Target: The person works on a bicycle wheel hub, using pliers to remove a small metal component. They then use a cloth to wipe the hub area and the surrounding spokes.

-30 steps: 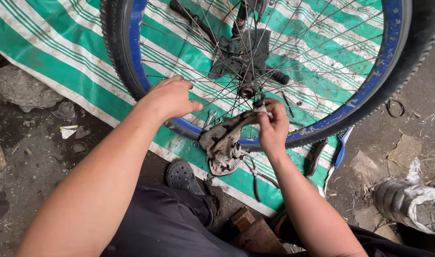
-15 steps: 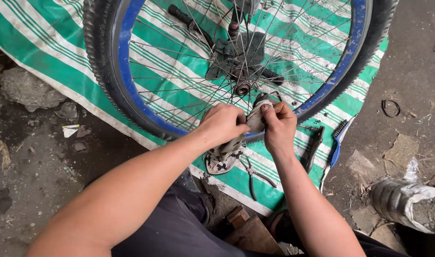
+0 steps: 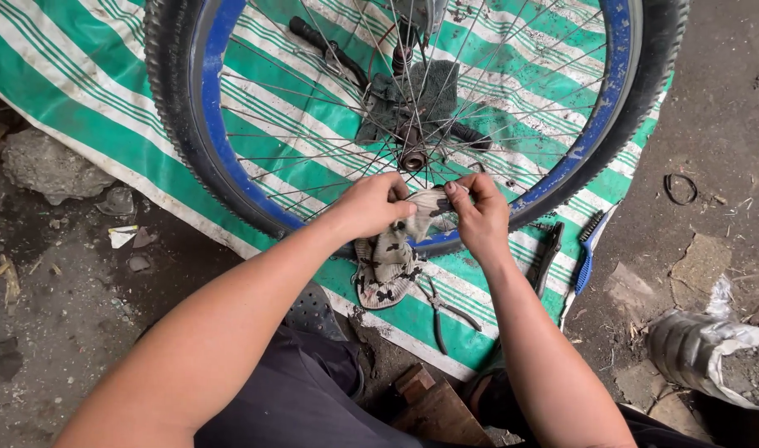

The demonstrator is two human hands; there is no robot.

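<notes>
Striped tarp (image 3: 105, 108); rag (image 3: 396, 249) pinched between both hands' grip

one bicycle wheel (image 3: 188, 158), one patterned rag (image 3: 392, 257), one pair of pliers (image 3: 439, 309), one blue brush (image 3: 588, 249), two hands.

Both hands, left hand (image 3: 371, 205) and right hand (image 3: 477, 217), pinch a patterned rag (image 3: 393, 253) against the blue wheel rim (image 3: 212, 124)
</notes>
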